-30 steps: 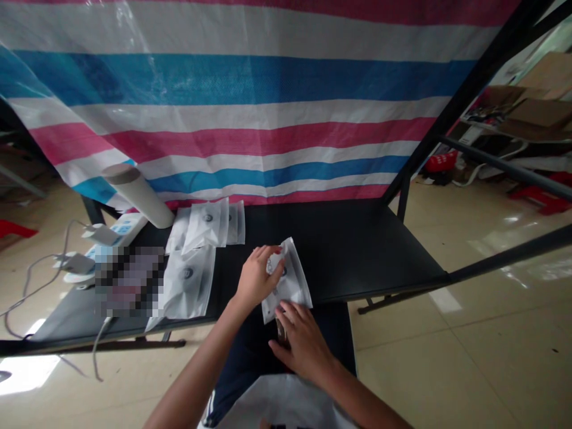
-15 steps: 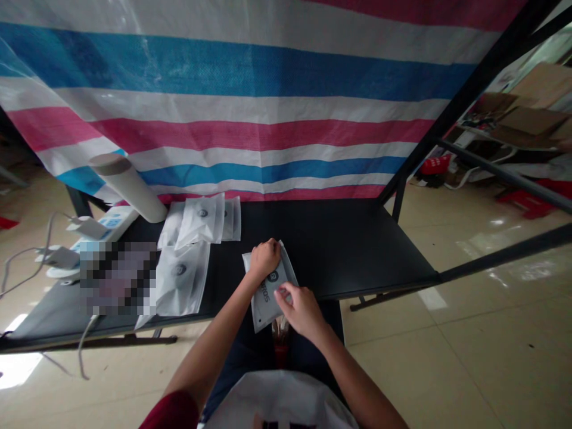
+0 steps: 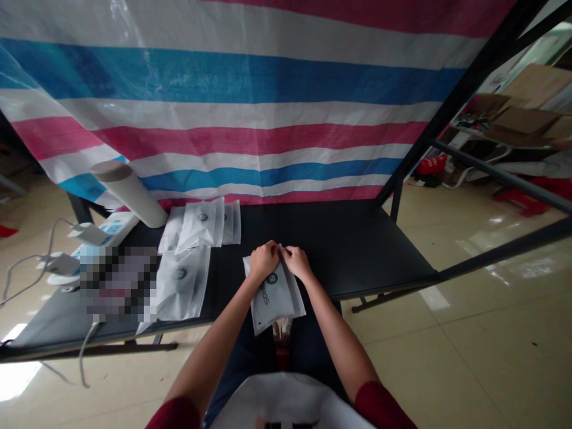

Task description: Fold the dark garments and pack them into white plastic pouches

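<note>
A frosted zip bag [image 3: 279, 301] with a dark round logo and lettering lies at the front edge of the black table, its lower end hanging over my lap. My left hand [image 3: 264, 260] is closed on the bag's far edge and covers part of the print. Right beside it, my right hand [image 3: 295, 262] pinches the same edge near the far right corner. The fingertips of both hands almost meet there. What the bag contains cannot be made out.
Several similar frosted bags [image 3: 181, 280] lie left of my hands. Behind them a white bottle [image 3: 136, 193] leans near a power strip [image 3: 118, 223] with plugged-in chargers and cables. The black table [image 3: 348, 244] ends at a striped sheet [image 3: 259, 113]; a metal frame [image 3: 504, 250] stands right.
My right hand has moved away from me, from the bag's middle to its far edge, next to my left hand. The bag's right side now spreads further out.
</note>
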Tool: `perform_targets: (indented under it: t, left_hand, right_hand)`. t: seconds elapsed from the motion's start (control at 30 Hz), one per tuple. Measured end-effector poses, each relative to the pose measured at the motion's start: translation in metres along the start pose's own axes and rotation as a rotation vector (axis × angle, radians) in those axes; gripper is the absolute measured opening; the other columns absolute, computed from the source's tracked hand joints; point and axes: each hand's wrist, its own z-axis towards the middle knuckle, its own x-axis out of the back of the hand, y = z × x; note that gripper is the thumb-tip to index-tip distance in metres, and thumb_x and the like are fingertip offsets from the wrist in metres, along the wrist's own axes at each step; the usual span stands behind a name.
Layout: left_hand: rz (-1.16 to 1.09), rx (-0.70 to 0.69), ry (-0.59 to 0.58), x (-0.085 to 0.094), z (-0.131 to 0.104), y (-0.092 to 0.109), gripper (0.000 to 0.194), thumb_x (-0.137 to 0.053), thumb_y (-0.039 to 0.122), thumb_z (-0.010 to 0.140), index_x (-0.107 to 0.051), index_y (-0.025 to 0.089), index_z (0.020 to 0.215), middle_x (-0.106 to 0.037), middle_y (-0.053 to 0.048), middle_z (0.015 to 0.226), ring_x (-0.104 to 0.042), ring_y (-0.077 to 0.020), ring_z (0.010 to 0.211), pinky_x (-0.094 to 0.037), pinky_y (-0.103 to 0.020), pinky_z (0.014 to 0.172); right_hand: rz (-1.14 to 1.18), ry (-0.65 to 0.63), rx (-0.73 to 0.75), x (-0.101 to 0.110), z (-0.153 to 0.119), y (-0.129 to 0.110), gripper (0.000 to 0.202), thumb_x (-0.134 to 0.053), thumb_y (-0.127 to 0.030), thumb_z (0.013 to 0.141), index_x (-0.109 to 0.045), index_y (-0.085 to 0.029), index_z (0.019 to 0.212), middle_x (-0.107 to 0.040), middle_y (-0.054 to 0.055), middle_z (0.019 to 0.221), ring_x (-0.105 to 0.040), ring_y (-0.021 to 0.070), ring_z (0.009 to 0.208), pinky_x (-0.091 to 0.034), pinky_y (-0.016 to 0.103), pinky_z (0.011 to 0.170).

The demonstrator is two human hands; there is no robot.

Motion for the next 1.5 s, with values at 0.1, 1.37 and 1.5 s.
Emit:
perform_targets:
  t: [0.1, 1.37, 1.5]
  left_hand:
    - [-0.012, 0.031, -0.021, 0.002, 0.010, -0.001, 0.029, -0.041, 0.035, 0.095, -0.068, 0.027, 0.103, -0.074, -0.007, 0.101, -0.069, -0.0241, 0.093, -0.046, -0.030, 0.074]
    - [-0.205, -0.291, 0.336, -0.034, -0.057, -0.048, 0.067, -0.039, 0.048, 0.097, -0.024, 0.012, 0.152, -0.030, -0.022, 0.155, -0.025, -0.0328, 0.146, -0.031, -0.053, 0.116]
    - [-0.146, -0.372, 0.368, -0.039, -0.057, -0.048, 0.072, -0.041, 0.052, 0.095, -0.025, 0.009, 0.151, -0.033, -0.024, 0.154, -0.027, -0.0360, 0.145, -0.032, -0.056, 0.114]
  right_hand:
    - [0.051, 0.007, 0.001, 0.003, -0.019, 0.008, 0.036, -0.047, -0.036, 0.096, -0.065, -0.019, 0.070, -0.069, 0.005, 0.068, -0.063, 0.0164, 0.064, -0.031, 0.024, 0.056]
    - [0.456, 0.026, -0.009, -0.007, -0.037, 0.023, 0.029, -0.049, -0.023, 0.091, -0.062, -0.019, 0.116, -0.072, 0.004, 0.088, -0.066, 0.0154, 0.072, -0.048, 0.024, 0.066]
    - [0.372, -0.009, -0.004, -0.003, -0.034, 0.020, 0.031, -0.061, -0.043, 0.087, -0.070, -0.016, 0.097, -0.073, 0.006, 0.084, -0.067, 0.0185, 0.076, -0.046, 0.024, 0.066]
